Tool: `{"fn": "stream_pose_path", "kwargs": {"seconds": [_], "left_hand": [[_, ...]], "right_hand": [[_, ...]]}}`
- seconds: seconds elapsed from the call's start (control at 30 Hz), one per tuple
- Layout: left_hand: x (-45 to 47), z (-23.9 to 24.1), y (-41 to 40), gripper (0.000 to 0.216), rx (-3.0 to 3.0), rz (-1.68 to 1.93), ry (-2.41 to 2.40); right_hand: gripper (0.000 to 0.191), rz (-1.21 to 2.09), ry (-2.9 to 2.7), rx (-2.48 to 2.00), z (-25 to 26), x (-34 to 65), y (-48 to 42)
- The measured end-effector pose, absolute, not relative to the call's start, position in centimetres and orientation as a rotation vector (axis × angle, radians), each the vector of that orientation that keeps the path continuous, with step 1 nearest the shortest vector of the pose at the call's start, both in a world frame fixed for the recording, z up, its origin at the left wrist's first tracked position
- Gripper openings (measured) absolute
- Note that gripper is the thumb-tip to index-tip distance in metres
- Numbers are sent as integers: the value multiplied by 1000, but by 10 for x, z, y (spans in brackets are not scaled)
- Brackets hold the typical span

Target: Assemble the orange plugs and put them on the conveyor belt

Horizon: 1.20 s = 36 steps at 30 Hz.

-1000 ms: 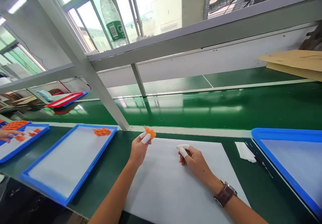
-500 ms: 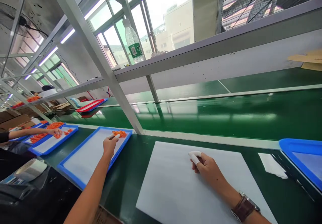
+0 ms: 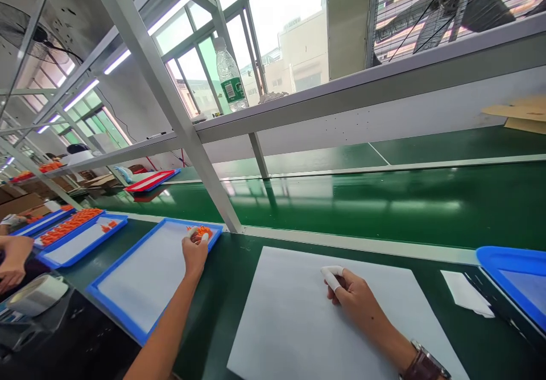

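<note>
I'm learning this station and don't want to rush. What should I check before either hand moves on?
1. Left hand at the orange pieces, near the far right corner of the blue-rimmed tray: ok.
2. Left fingers free of the pieces: cannot tell; the hand partly covers them.
3. Left hand back over the white sheet: not ok, it is over the tray.
4. Right hand unloaded: ok as far as visible; no piece shows at its fingertips.
5. White finger covers on both hands: ok, on thumb and forefinger.
6. Paper scrap off the sheet: ok, it lies to the right.
</note>
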<state>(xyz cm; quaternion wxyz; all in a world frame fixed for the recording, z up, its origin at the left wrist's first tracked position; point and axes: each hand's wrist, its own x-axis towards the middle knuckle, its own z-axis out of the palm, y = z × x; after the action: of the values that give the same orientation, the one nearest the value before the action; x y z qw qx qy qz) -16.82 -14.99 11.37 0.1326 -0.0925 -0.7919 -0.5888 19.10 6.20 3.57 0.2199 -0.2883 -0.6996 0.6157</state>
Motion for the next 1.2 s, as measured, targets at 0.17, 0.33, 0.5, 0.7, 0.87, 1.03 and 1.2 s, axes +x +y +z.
{"fn": "stream_pose_path", "kwargs": {"seconds": [0.17,0.33,0.5,0.7,0.87,1.03,1.2], "left_hand": [[-97,117,-84,41,-841,-2040,-2221],[-6,108,-14,31,-1313,-2415,-2127],[47,64,16,21,-1644,-2390,-2377],[46,47,12,31,-1752,-2255,-2504],[42,53,10,32,-2080,-2025,-2491],[42,61,13,30,-2124,-1998,-2476],[43,59,15,24,-2200,-1993,-2454]], "right_hand": [[33,1702,-1915,-793,35,191,62],[36,1718,-1850,-786,34,190,63],[32,1760,-1773,-714,35,187,66],[19,1786,-1728,-663,38,185,68],[14,1816,-1674,-624,39,184,74],[20,1857,-1546,-637,40,182,80],[28,1881,-1456,-653,42,181,80]]}}
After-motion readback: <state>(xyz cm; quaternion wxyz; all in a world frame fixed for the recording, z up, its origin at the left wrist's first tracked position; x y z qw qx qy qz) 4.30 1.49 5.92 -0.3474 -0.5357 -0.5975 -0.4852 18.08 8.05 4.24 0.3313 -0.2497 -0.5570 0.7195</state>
